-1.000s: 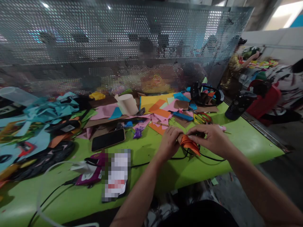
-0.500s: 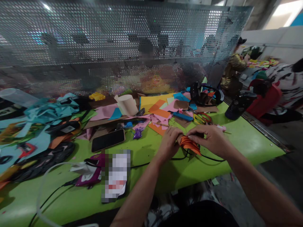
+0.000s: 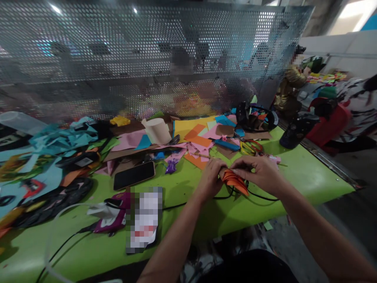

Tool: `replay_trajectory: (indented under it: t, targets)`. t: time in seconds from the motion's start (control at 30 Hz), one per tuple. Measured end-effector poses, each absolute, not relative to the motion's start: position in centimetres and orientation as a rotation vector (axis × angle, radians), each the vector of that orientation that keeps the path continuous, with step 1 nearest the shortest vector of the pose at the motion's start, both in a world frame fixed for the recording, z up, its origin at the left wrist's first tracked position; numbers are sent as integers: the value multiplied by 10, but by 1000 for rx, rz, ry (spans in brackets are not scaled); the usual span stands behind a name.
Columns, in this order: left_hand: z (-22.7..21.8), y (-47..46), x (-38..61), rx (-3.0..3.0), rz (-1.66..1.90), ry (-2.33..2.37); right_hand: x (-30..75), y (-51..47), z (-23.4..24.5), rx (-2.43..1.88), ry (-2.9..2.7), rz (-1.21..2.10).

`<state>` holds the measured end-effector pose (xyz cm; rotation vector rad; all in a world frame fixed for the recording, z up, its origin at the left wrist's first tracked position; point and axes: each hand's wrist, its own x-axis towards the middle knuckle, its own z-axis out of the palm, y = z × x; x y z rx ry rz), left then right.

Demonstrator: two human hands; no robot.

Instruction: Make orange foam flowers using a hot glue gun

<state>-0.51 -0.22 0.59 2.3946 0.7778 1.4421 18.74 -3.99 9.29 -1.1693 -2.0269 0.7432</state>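
A folded orange paper piece (image 3: 235,181) rests just above the green table (image 3: 300,173), held between both of my hands. My left hand (image 3: 210,177) grips its left end with the fingers curled. My right hand (image 3: 259,174) pinches its top edge from the right, fingers pressed together. A black cable (image 3: 259,196) runs under the paper and my hands.
A black phone (image 3: 134,175) lies left of my hands. Scissors (image 3: 250,147), a blue strip (image 3: 227,144), a paper roll (image 3: 157,130) and loose coloured paper scraps crowd the back. A perforated metal screen (image 3: 147,59) closes the far side. People sit at the far right.
My hands and the orange paper have barely moved; the right fingers have shifted slightly along the paper's top edge.
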Motion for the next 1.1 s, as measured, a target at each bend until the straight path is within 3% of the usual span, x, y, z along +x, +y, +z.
replay_trajectory:
  t: [0.37,0.8,1.1]
  targets:
    - [13,-8,-5,2324,1408,772,187,-38,84,-1090,-1909,903]
    - [12,-8,-5,2315,1396,797,185,-43,84,-1125,-1944,763]
    - [11,-9,-7,2250,1378,746,185,-35,76,-1022,-1679,1258]
